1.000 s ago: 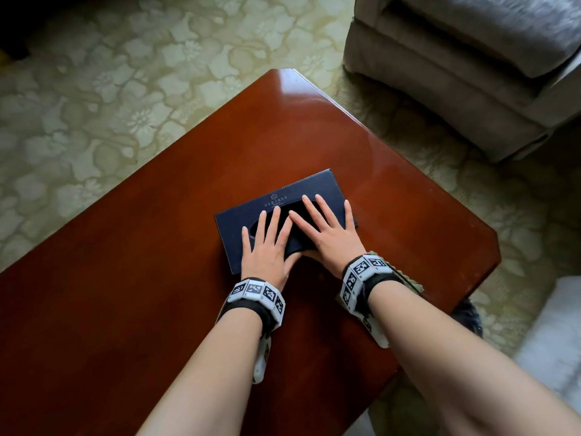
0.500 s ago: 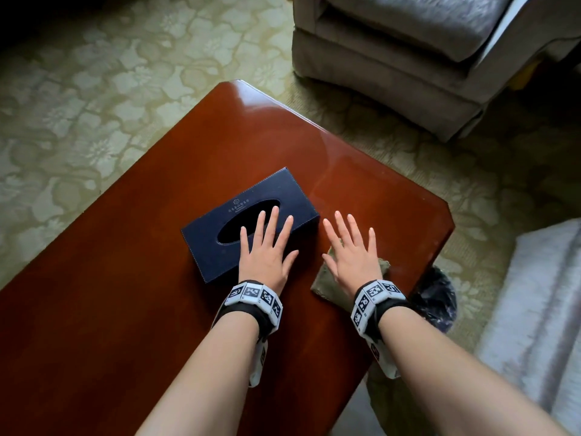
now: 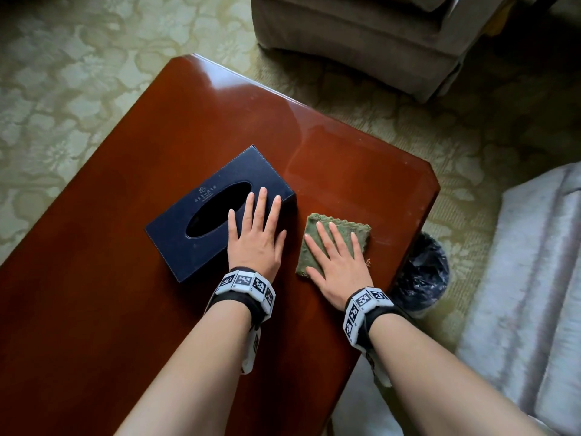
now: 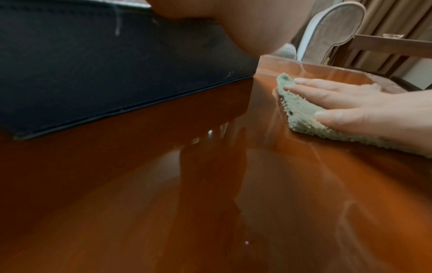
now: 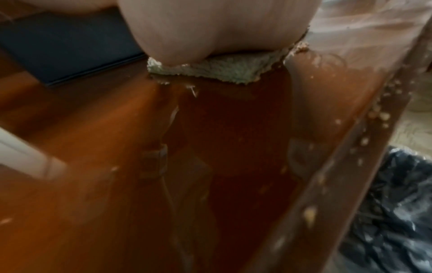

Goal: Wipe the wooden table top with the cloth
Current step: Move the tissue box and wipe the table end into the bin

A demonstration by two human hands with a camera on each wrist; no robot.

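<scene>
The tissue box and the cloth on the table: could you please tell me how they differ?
The tissue box is dark blue, stiff and tall; the cloth is green, fuzzy and lies flat. The box is larger than the cloth. The left hand rests on the box; the right hand presses the cloth. Both sit on the table.

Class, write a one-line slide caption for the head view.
Right hand presses green cloth on wooden table; left hand rests on tissue box.

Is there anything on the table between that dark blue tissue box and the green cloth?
Nothing: only a narrow strip of bare, glossy table separates the tissue box from the cloth. The head view and the left wrist view both show it.
</scene>
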